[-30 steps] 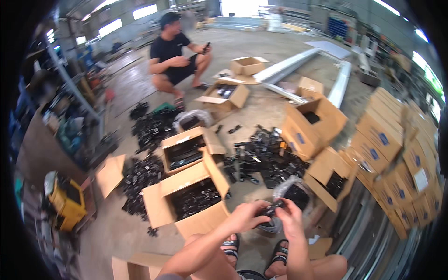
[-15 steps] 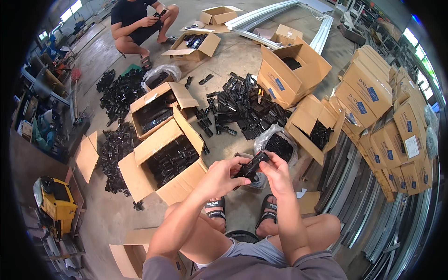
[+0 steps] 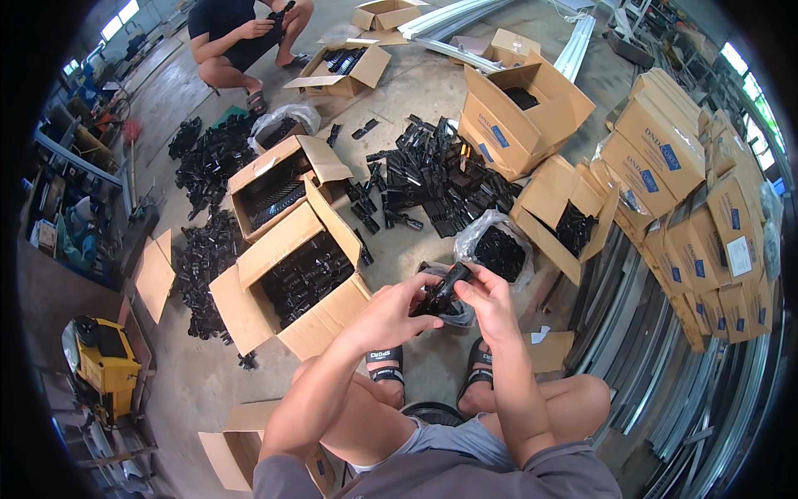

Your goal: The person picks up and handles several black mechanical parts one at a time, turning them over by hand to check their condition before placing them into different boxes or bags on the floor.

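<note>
In front of my knees, both hands hold a small, long black part [image 3: 450,284] that looks like plastic. My right hand [image 3: 490,304] is closed on its upper end, thumb and fingers pinching it. Around the lower end curl the fingers and thumb of my left hand [image 3: 394,314], which partly hide it. Below the hands stands a small clear bag [image 3: 459,317] with dark contents. Just beyond, a larger clear plastic bag [image 3: 527,264] is filled with black parts. A big heap of similar black parts [image 3: 445,179] lies on the floor farther off.
Open cartons of black parts stand left, the nearest carton [image 3: 320,328] by my left forearm. Another carton [image 3: 553,249] is at right, near stacked closed boxes [image 3: 652,162] and long metal profiles [image 3: 619,349]. A co-worker [image 3: 241,41] squats at far left, holding a black part.
The black part has tilted more upright between my hands, and my left fingers have spread slightly. The view has shifted a little; the co-worker's hands still hold a part.
</note>
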Demonstrator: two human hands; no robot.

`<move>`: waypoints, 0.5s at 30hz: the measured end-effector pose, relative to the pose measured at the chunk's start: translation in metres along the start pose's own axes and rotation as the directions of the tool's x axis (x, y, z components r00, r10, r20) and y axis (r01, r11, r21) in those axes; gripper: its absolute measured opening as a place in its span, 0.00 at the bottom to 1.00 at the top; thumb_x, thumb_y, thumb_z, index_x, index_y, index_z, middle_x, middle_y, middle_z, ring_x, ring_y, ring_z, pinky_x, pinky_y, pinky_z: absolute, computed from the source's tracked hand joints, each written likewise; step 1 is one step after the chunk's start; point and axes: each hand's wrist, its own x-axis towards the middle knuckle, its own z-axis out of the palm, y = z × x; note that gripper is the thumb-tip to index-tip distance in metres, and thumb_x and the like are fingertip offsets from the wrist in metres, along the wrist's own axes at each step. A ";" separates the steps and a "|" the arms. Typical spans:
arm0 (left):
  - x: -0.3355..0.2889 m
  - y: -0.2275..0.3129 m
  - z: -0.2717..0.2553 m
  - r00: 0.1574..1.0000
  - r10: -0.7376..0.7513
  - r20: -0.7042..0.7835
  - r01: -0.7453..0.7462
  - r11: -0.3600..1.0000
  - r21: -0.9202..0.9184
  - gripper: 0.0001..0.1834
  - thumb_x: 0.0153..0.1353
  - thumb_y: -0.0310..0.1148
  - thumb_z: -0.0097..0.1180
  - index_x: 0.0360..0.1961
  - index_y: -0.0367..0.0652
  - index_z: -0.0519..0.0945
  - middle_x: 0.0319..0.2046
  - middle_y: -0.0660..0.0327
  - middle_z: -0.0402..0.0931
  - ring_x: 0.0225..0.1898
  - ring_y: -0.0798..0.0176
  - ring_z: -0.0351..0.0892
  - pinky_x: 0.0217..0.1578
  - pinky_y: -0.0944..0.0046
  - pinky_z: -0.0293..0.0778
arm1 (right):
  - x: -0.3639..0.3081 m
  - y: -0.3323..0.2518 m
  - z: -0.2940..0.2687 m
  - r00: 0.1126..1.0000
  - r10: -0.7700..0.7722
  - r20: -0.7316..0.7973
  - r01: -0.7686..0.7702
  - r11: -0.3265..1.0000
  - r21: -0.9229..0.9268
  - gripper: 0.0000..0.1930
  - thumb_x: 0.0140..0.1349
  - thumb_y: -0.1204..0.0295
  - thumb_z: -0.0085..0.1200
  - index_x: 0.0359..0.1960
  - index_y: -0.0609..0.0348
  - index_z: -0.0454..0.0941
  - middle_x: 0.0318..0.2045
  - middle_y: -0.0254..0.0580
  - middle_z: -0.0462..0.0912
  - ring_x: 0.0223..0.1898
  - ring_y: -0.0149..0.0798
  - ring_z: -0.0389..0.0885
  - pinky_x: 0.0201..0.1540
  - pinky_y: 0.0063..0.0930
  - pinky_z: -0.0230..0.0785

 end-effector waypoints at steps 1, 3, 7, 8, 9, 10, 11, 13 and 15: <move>-0.001 -0.002 0.002 0.998 0.046 -0.036 -0.046 0.999 0.015 0.29 0.53 0.30 0.69 0.57 0.44 0.74 0.29 0.54 0.82 0.33 0.51 0.82 0.37 0.56 0.74 | 0.000 0.000 0.000 1.000 0.000 0.002 0.000 1.000 -0.006 0.20 0.63 0.75 0.63 0.55 0.70 0.74 0.48 0.42 0.82 0.48 0.29 0.80 0.54 0.25 0.72; 0.000 0.003 0.001 0.999 -0.036 0.015 0.036 0.998 0.050 0.33 0.55 0.25 0.67 0.62 0.43 0.69 0.36 0.53 0.82 0.39 0.59 0.82 0.43 0.58 0.77 | 0.000 -0.002 -0.001 1.000 -0.004 0.018 0.004 1.000 -0.019 0.21 0.63 0.74 0.63 0.56 0.69 0.74 0.47 0.42 0.82 0.47 0.29 0.80 0.54 0.25 0.72; -0.005 0.017 -0.002 0.995 -0.100 0.010 0.100 0.995 0.005 0.36 0.56 0.21 0.65 0.65 0.45 0.66 0.38 0.55 0.81 0.41 0.64 0.81 0.45 0.61 0.79 | 0.008 -0.004 -0.007 0.993 -0.013 0.116 0.018 0.999 -0.040 0.24 0.65 0.69 0.63 0.59 0.66 0.73 0.48 0.39 0.81 0.47 0.29 0.80 0.52 0.24 0.73; -0.006 0.011 -0.003 0.996 -0.090 -0.005 0.090 0.993 -0.075 0.37 0.57 0.20 0.64 0.67 0.48 0.64 0.38 0.57 0.80 0.41 0.65 0.79 0.45 0.63 0.78 | 0.014 -0.006 -0.009 0.988 -0.012 0.152 0.019 0.999 -0.044 0.24 0.65 0.68 0.62 0.60 0.66 0.72 0.48 0.38 0.81 0.46 0.29 0.80 0.51 0.24 0.73; -0.006 0.007 -0.005 0.996 -0.092 -0.010 0.090 0.988 -0.127 0.39 0.57 0.19 0.63 0.68 0.48 0.62 0.40 0.56 0.79 0.42 0.67 0.79 0.44 0.64 0.77 | 0.022 -0.009 -0.013 0.986 -0.010 0.167 0.015 0.999 -0.029 0.25 0.68 0.64 0.60 0.62 0.63 0.71 0.47 0.37 0.81 0.45 0.30 0.81 0.49 0.25 0.74; -0.006 0.008 -0.007 0.996 -0.091 -0.025 0.083 0.971 -0.225 0.40 0.57 0.18 0.62 0.70 0.48 0.61 0.41 0.56 0.80 0.42 0.67 0.78 0.44 0.64 0.77 | 0.037 -0.008 -0.025 0.998 0.025 0.063 -0.021 0.998 -0.062 0.24 0.68 0.63 0.59 0.62 0.63 0.72 0.46 0.38 0.81 0.44 0.31 0.81 0.48 0.26 0.75; -0.005 0.011 -0.011 0.996 -0.080 -0.038 0.063 0.945 -0.320 0.41 0.58 0.18 0.62 0.71 0.48 0.59 0.42 0.55 0.80 0.42 0.67 0.78 0.45 0.64 0.77 | 0.055 -0.002 -0.044 0.998 0.047 -0.048 -0.051 0.994 -0.096 0.23 0.69 0.62 0.58 0.61 0.62 0.72 0.46 0.39 0.82 0.43 0.32 0.82 0.46 0.26 0.75; -0.002 0.017 -0.021 0.991 -0.132 0.002 0.113 0.840 -0.531 0.43 0.59 0.16 0.61 0.73 0.46 0.57 0.47 0.52 0.80 0.46 0.66 0.79 0.47 0.65 0.77 | 0.093 0.025 -0.102 0.941 0.101 -0.323 -0.149 0.981 -0.127 0.20 0.70 0.65 0.55 0.59 0.61 0.74 0.43 0.42 0.83 0.40 0.34 0.83 0.44 0.27 0.76; -0.001 0.019 -0.026 0.988 -0.140 -0.057 0.086 0.827 -0.555 0.43 0.58 0.15 0.61 0.73 0.45 0.57 0.47 0.51 0.80 0.46 0.65 0.79 0.47 0.65 0.78 | 0.121 0.069 -0.174 0.837 0.057 -0.544 -0.248 0.927 -0.283 0.17 0.69 0.63 0.56 0.53 0.59 0.79 0.37 0.41 0.85 0.39 0.33 0.84 0.44 0.28 0.77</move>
